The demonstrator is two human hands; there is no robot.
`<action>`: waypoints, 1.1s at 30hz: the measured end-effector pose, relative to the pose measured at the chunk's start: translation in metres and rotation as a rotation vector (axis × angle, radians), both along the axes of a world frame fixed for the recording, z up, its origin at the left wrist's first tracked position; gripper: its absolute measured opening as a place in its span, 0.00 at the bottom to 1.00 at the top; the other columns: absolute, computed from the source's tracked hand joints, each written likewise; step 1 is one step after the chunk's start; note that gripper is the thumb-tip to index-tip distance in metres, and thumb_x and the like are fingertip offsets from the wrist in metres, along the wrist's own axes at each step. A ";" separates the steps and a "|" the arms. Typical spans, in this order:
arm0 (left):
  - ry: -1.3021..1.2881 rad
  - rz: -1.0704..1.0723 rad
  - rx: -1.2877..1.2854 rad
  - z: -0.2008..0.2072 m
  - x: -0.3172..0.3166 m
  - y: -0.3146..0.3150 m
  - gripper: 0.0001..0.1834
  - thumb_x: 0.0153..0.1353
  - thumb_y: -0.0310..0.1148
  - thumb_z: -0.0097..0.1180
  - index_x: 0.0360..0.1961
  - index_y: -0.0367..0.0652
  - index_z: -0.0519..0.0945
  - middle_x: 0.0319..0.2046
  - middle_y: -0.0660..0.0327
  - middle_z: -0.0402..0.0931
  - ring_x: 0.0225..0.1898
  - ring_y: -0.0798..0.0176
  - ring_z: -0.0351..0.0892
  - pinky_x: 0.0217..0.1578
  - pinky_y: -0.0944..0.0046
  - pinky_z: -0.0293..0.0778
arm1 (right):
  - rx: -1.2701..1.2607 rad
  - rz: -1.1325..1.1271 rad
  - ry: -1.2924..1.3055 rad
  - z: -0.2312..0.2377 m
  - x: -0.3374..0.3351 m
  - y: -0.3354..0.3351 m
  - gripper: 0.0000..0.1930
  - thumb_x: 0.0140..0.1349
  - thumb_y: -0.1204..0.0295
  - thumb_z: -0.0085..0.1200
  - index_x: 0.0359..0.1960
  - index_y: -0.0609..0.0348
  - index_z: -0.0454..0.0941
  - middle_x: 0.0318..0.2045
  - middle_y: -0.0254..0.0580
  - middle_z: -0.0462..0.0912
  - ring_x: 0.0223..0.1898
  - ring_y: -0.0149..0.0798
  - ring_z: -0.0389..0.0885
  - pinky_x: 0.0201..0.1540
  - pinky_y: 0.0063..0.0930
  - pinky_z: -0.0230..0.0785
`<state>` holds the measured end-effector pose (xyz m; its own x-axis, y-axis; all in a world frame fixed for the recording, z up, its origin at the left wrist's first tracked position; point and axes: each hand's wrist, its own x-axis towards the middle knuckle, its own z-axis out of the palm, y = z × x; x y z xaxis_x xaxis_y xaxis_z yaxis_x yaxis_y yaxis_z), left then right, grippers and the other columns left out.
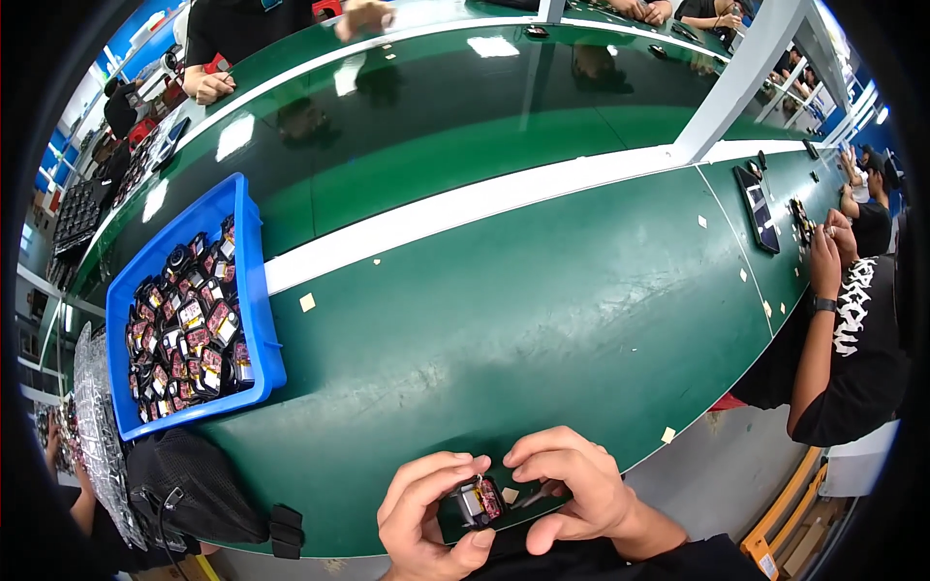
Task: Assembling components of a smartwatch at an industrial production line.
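At the table's near edge, my left hand (424,513) is closed around a small black electronic device (479,502). Its open side faces up and shows a silver battery and a reddish circuit board. My right hand (579,489) curls just to the right of it, thumb and index finger apart. A slim grey thing (529,498) shows under those fingers; its kind is not clear. Beside the device lies a pale square pad (510,495). On the left, a blue bin (260,320) holds several similar open devices (192,315).
A black mesh bag (189,489) and bubble wrap (100,445) sit at the lower left. Pale square scraps (307,302) dot the green table (504,310). A grey post (727,87) rises beyond it. At the right, a co-worker (833,320) works near a black tray (758,208).
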<state>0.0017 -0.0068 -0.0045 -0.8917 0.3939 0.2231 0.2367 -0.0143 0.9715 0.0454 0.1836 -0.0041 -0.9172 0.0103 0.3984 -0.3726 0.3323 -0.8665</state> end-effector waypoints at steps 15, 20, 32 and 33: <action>-0.036 0.053 -0.015 -0.002 0.003 0.000 0.32 0.60 0.43 0.67 0.54 0.26 0.74 0.54 0.44 0.71 0.50 0.54 0.78 0.50 0.60 0.76 | 0.162 -0.155 -0.065 0.001 -0.003 -0.010 0.12 0.53 0.78 0.69 0.40 0.64 0.84 0.32 0.40 0.84 0.29 0.38 0.83 0.29 0.28 0.76; 0.069 0.051 -0.084 -0.002 -0.001 0.001 0.31 0.59 0.43 0.67 0.53 0.26 0.75 0.54 0.45 0.70 0.50 0.54 0.78 0.50 0.60 0.77 | 0.171 -0.164 -0.074 0.002 -0.003 -0.009 0.13 0.51 0.78 0.70 0.40 0.63 0.84 0.32 0.40 0.85 0.28 0.38 0.83 0.29 0.27 0.76; 0.025 0.023 -0.063 -0.002 0.000 0.001 0.31 0.59 0.42 0.67 0.53 0.26 0.74 0.56 0.45 0.69 0.47 0.55 0.80 0.48 0.62 0.78 | 0.088 -0.203 -0.077 -0.004 -0.002 -0.010 0.11 0.50 0.78 0.71 0.35 0.62 0.83 0.31 0.40 0.85 0.28 0.38 0.84 0.28 0.27 0.76; -0.048 0.016 -0.026 0.000 -0.001 0.001 0.31 0.60 0.42 0.67 0.54 0.26 0.73 0.57 0.45 0.68 0.47 0.55 0.80 0.47 0.62 0.78 | 0.087 -0.202 -0.077 -0.003 -0.002 -0.010 0.11 0.50 0.78 0.71 0.35 0.62 0.83 0.31 0.40 0.85 0.28 0.38 0.84 0.28 0.27 0.76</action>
<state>0.0009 -0.0061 -0.0050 -0.9071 0.3851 0.1699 0.1900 0.0146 0.9817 0.0430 0.1734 -0.0069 -0.9276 0.1655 0.3348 -0.2250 0.4679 -0.8547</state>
